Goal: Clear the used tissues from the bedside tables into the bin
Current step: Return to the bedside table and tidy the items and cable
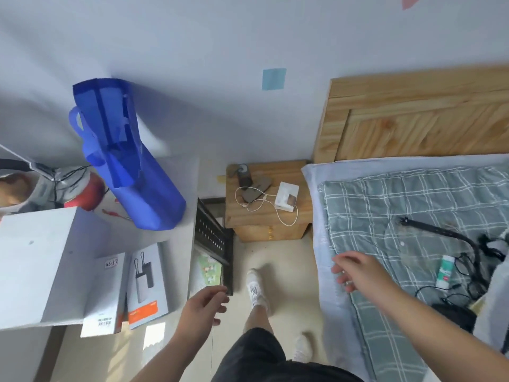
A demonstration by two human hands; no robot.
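A wooden bedside table [292, 172] stands against the wall beside the bed. On it lie a white tissue box [287, 196], dark devices [254, 187] and a white cable [278, 213]. I see no loose tissues on it and no bin in view. My left hand [205, 306] hangs low over the floor, fingers loosely curled, holding nothing. My right hand [358, 270] reaches forward over the bed's left edge with relaxed fingers, also holding nothing. Both hands are well short of the bedside table.
A bed [391, 216] with a checked cover and wooden headboard [413, 117] fills the right. A white desk [33, 260] on the left carries a blue bag [132, 172] and boxes [146, 285]. A black frame [213, 238] leans between desk and table. A narrow floor strip [286, 266] leads ahead.
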